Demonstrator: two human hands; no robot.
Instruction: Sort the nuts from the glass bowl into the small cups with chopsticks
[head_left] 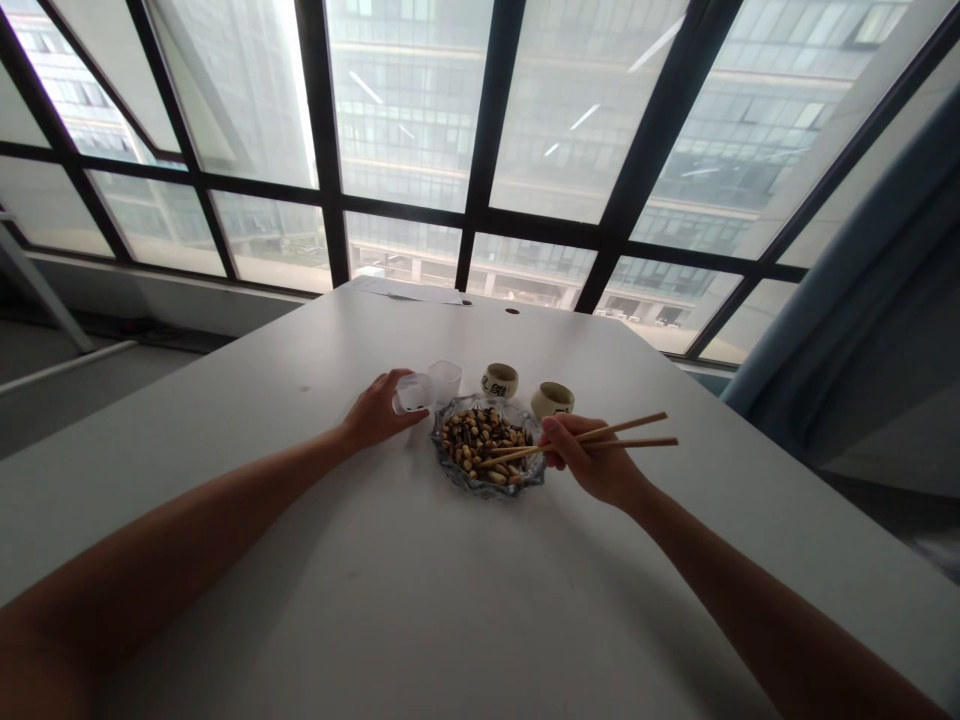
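My left hand (380,408) is closed around a small clear plastic cup (412,393), which has a few dark bits at its bottom. A second clear plastic cup (445,377) stands right beside it. In my right hand (587,455) is a pair of wooden chopsticks (622,432), their tips down among the nuts and dark seeds (484,440). These fill a scalloped glass bowl (450,478) on the table between my hands. Whether the tips pinch a piece is too small to tell.
Two small pale ceramic cups with dark lettering, a left one (499,380) and a right one (553,399), stand behind the bowl. White paper (409,291) lies at the far edge of the white table (360,590). Windows rise beyond; a blue curtain (847,260) hangs at right.
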